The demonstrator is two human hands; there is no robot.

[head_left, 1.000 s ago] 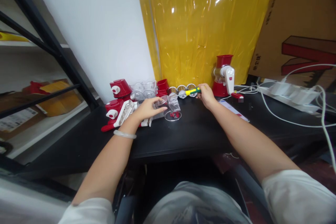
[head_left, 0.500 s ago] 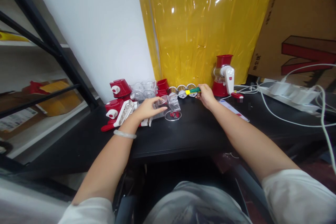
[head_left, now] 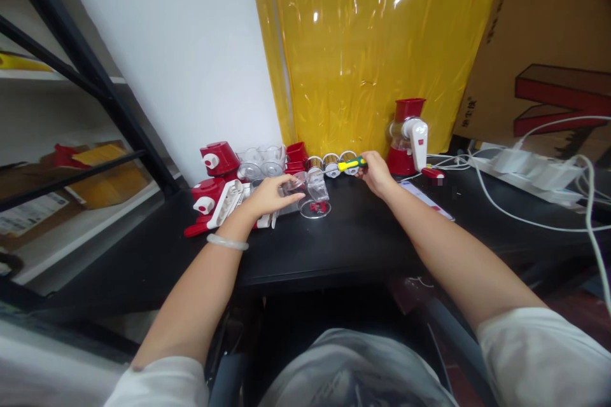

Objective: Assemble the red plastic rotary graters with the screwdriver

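Note:
My left hand (head_left: 273,195) grips a clear plastic part (head_left: 315,187) by its round end, thumb and fingers around it. A green and yellow screwdriver (head_left: 351,164) is held by its handle in my right hand (head_left: 375,173), its shaft pointing left to the clear part. Whether the tip touches the plastic is too small to tell. Just below the part lies a clear round dish (head_left: 315,208) with small red pieces in it. Behind stand several metal drums (head_left: 331,165) in a row.
Red housings (head_left: 219,159) and white crank handles (head_left: 229,203) lie at the left, near clear cups (head_left: 261,162). An assembled red and white grinder (head_left: 407,140) stands at the right, beside a phone (head_left: 426,199), cables and a power strip (head_left: 529,172).
The screwdriver handle has turned a little in my right hand, showing more yellow. My left hand keeps its grip on the clear part.

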